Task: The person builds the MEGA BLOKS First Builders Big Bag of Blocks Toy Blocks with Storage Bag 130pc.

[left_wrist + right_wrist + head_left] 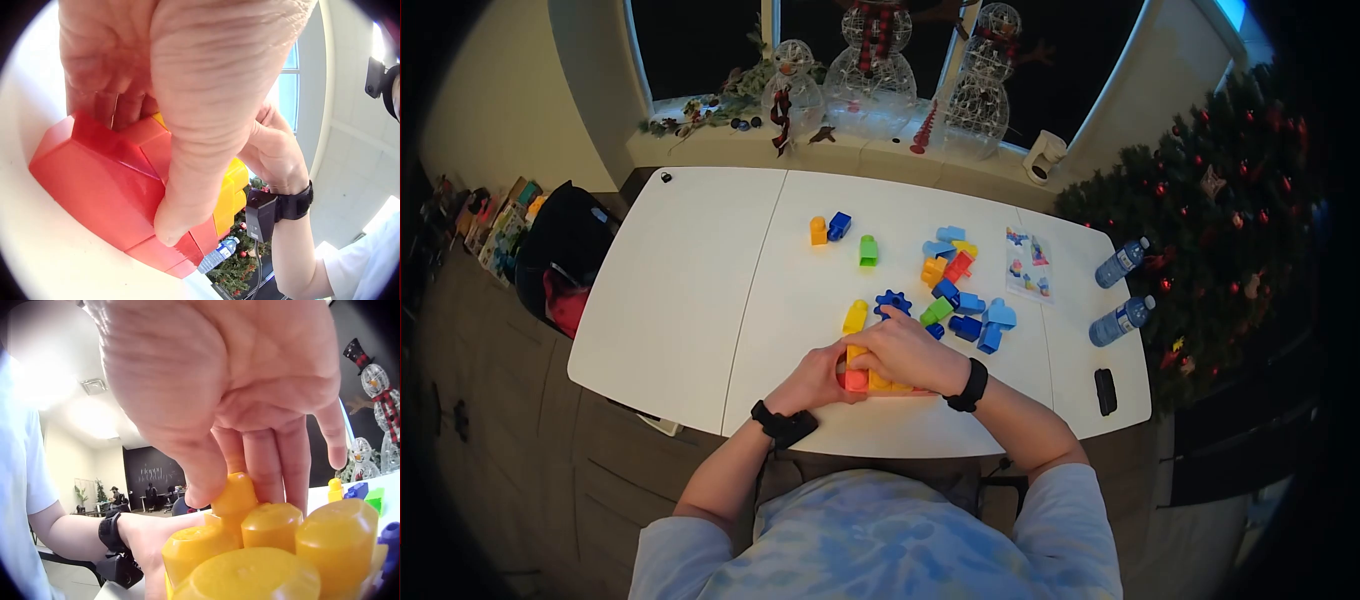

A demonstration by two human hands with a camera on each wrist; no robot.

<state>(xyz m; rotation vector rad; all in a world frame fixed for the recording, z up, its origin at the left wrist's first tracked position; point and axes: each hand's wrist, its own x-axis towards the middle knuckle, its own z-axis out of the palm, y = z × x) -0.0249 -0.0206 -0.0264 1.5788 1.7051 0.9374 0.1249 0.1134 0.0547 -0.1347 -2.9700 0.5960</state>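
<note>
Left hand grips glossy red blocks, right hand pinches round-knobbed yellow plastic block, six o'clock of toothed gear.

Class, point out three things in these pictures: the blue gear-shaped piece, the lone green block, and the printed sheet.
Blue gear-shaped piece (893, 299): head view, near its centre.
Lone green block (868, 253): head view, middle of its body.
Printed sheet (1028, 266): head view, around its middle.

The left hand hides part of the red blocks; the right hand partly covers a yellow block. Pictures on the sheet, perhaps of blocks, are too small to tell.
</note>
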